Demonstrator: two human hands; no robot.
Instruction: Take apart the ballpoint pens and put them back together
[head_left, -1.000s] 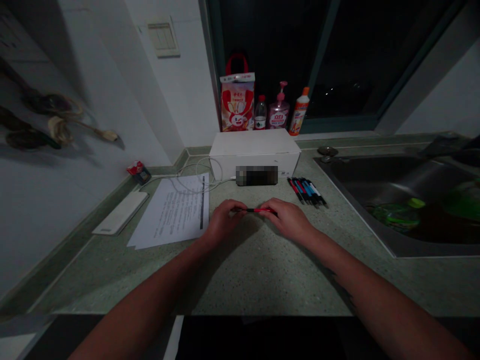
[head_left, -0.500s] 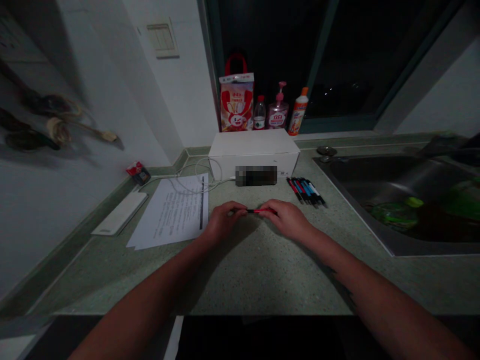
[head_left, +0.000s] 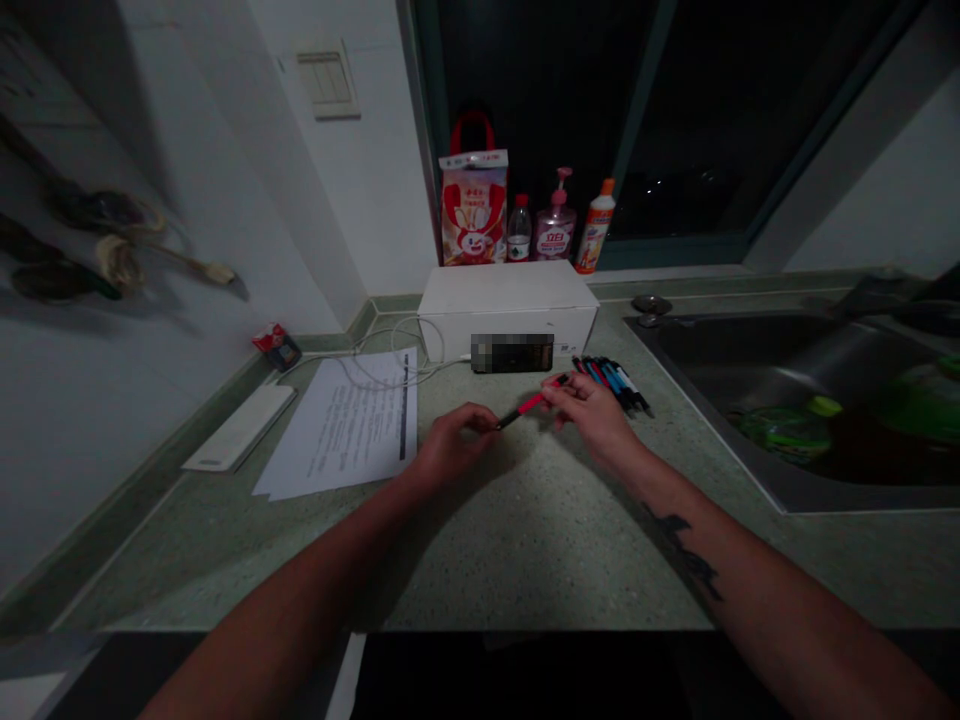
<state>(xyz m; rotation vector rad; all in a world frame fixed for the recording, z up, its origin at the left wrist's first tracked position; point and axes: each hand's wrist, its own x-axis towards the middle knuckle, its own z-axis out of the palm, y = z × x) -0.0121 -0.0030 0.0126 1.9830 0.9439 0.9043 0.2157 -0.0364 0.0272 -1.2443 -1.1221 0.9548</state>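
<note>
My right hand (head_left: 589, 415) grips the upper end of a red-and-black pen (head_left: 529, 405), which slants down to the left. Its dark tip stops at the curled fingers of my left hand (head_left: 450, 445), which seem barely apart from it. My right fingertips lie close to a bundle of several pens (head_left: 611, 385) on the speckled green countertop (head_left: 525, 530). A sheet of printed paper (head_left: 337, 425) lies just left of my left hand.
A white box (head_left: 506, 300) with a blurred object (head_left: 512, 353) against it stands ahead, bottles and a red-handled bag behind it. A steel sink (head_left: 780, 400) lies right, a white board (head_left: 240, 428) left, and a white cable (head_left: 390, 350) loops near the box.
My hands have parted. The left hand has released the pen and dropped back, while the right hand has moved up and right, carrying the pen, which now slants instead of lying level.
</note>
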